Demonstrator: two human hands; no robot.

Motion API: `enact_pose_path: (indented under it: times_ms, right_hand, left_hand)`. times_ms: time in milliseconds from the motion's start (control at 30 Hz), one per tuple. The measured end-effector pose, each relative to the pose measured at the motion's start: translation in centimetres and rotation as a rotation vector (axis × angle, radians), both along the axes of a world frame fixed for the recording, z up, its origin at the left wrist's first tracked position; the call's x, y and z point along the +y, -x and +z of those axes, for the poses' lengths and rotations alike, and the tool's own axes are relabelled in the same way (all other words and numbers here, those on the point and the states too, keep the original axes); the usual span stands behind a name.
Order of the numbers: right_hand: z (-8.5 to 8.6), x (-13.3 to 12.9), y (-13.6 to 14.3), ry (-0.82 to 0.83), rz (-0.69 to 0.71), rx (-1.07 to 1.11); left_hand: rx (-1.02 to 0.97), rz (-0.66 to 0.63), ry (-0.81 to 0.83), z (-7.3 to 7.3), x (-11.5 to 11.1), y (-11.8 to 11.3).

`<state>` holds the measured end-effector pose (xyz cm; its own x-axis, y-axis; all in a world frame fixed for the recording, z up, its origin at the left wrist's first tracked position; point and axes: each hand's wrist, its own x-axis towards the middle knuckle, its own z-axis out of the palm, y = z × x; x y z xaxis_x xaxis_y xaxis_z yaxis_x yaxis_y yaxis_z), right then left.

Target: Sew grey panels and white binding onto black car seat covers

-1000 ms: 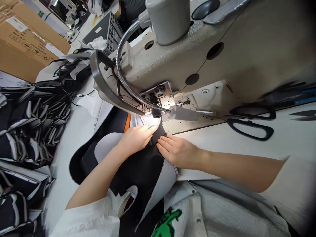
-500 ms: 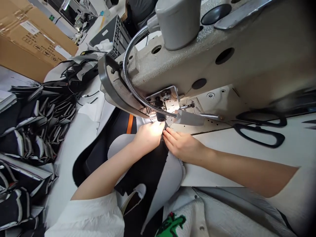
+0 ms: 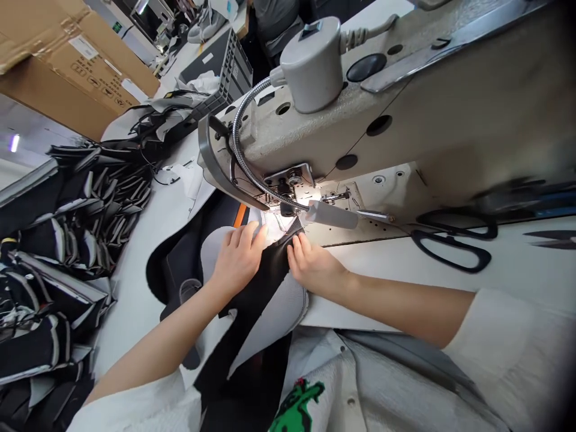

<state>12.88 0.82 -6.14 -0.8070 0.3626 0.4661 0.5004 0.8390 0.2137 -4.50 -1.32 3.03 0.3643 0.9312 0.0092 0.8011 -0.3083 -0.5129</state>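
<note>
Black and light grey fabric pieces (image 3: 261, 288) lie in layers before the sewing machine (image 3: 310, 138), an orange strip (image 3: 240, 215) showing beyond them. My left hand (image 3: 238, 258) rests on the fabric left of the needle area, its fingers spread and lying flat. My right hand (image 3: 317, 264) pinches the dark fabric edge just in front of the presser foot (image 3: 287, 206). A lamp (image 3: 335, 215) on a bendable metal neck lights this spot. The fabric under my right fingertips is partly hidden.
Black-handled scissors (image 3: 454, 243) lie on the table at right, with dark pointed blades (image 3: 551, 239) beyond. Stacks of black and grey cut pieces (image 3: 90, 216) fill the left side. A cardboard box (image 3: 90, 72) and a grey crate (image 3: 234, 69) stand behind. A seated person (image 3: 276, 21) is partly visible.
My left hand has moved left, away from my right hand, and its fingers have opened. My right hand stays near the needle area. The camera view has shifted slightly.
</note>
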Motion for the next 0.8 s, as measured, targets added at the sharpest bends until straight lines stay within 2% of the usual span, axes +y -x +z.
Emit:
enact_pose_path:
  times_ms: [100,200,300,400,533,667,800]
  right_hand:
    - [0.1,-0.7,0.1,0.022,-0.004,-0.029]
    - [0.0,-1.0,0.2,0.009,-0.007,-0.006]
    - [-0.2,-0.9,0.2,-0.012,-0.013,0.021]
    - [-0.2,-0.8,0.3,-0.039,-0.011,0.004]
    - [0.1,-0.8,0.5,-0.073,-0.017,-0.022]
    - [0.4,-1.0,1.0,-0.087,-0.023,-0.029]
    - [0.3,-1.1,1.4,-0.066,-0.043,-0.024]
  left_hand:
    - [0.002,-0.069,-0.015,0.3,-0.1,-0.2]
    - [0.028,-0.099,0.136,0.6,0.4,-1.9]
    - [0.062,0.015,0.287,1.1,0.8,-3.4]
    - [0.082,0.167,0.354,1.0,1.2,-3.6]
    - [0.099,0.237,0.329,0.1,0.8,-2.3]
    - [-0.013,0.207,0.315,-0.5,-1.3,-1.4]
    - [-0.101,0.15,0.254,-0.2,-2.8,-1.8]
